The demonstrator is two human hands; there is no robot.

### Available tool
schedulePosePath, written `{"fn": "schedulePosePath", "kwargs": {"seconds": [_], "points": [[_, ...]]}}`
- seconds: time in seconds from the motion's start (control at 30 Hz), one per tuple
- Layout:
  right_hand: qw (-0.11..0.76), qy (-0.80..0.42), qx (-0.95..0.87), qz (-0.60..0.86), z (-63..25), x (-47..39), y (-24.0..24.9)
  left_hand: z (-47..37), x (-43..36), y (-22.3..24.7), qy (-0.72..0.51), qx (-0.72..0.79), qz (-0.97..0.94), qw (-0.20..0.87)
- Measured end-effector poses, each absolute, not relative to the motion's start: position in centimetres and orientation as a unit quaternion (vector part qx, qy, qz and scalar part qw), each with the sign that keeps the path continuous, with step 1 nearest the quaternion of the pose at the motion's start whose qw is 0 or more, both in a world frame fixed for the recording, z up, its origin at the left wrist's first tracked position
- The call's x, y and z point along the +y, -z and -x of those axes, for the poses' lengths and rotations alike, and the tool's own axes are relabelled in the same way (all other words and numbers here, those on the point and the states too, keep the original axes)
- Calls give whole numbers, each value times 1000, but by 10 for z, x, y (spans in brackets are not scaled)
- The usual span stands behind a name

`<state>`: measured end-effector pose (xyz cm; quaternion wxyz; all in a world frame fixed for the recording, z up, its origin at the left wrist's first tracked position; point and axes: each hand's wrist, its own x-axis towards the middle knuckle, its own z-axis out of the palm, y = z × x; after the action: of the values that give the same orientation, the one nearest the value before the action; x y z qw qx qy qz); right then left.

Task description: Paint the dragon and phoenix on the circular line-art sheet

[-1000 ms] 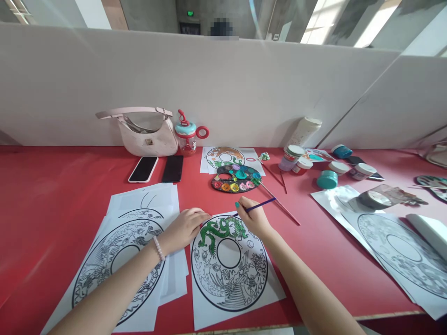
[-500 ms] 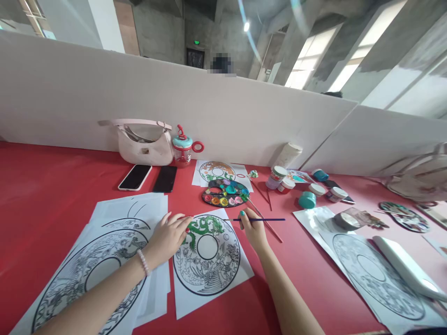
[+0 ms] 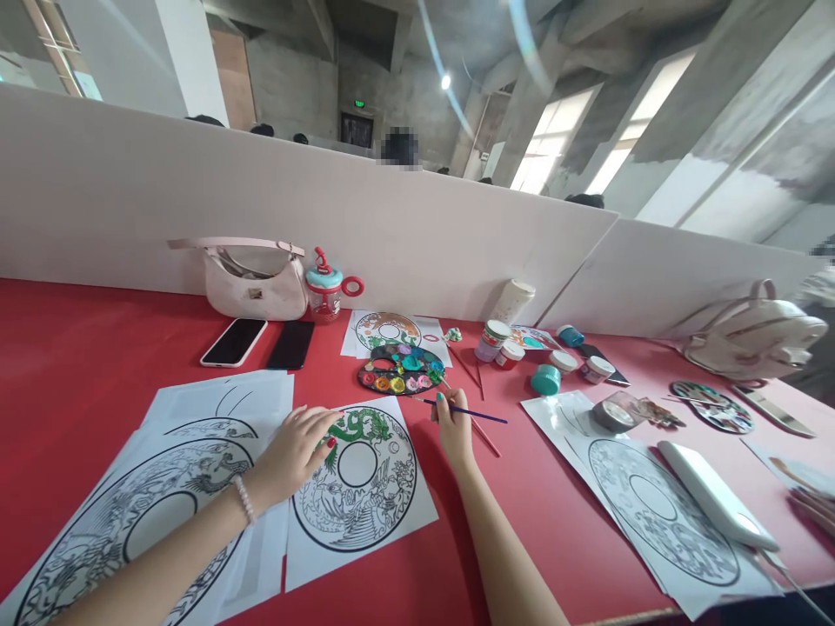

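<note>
My left hand (image 3: 297, 456), with a beaded bracelet at the wrist, lies with fingers stretched over the left edge of a round dragon-and-phoenix line drawing (image 3: 356, 522). The drawing's dragon (image 3: 365, 424) is painted green; the phoenix below is uncoloured. My right hand (image 3: 455, 432) is closed around a dark blue paintbrush (image 3: 484, 417). The brush points left, its tip just below the black paint palette (image 3: 363, 367), which holds several colours. Whether the tip touches anything cannot be made out. A red-handled brush (image 3: 486, 437) lies on the table behind my right hand.
Larger printed sheets (image 3: 261, 404) lie at the left. Behind them are two phones (image 3: 235, 342), a pink handbag (image 3: 261, 296) and a cup (image 3: 324, 291). Paint jars (image 3: 545, 379) stand right of the palette. Another drawing (image 3: 604, 513) and a white elongated device (image 3: 714, 496) are further right.
My right hand has moved the brush from the drawing's upper right edge toward the palette, tilting it. My left hand stays on the sheet. The whole view has shifted to the right.
</note>
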<state>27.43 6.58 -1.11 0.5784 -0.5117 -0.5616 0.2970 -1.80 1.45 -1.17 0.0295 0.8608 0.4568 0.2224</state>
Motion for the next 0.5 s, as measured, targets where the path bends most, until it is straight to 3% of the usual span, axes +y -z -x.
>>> {"fn": "schedulePosePath", "kwargs": {"seconds": [0.3, 0.5], "points": [[589, -299, -554, 506, -274, 69, 18, 11, 12, 4, -211, 362, -907, 49], [581, -248, -562, 535, -278, 70, 22, 16, 20, -9, -237, 409, -874, 114]]}}
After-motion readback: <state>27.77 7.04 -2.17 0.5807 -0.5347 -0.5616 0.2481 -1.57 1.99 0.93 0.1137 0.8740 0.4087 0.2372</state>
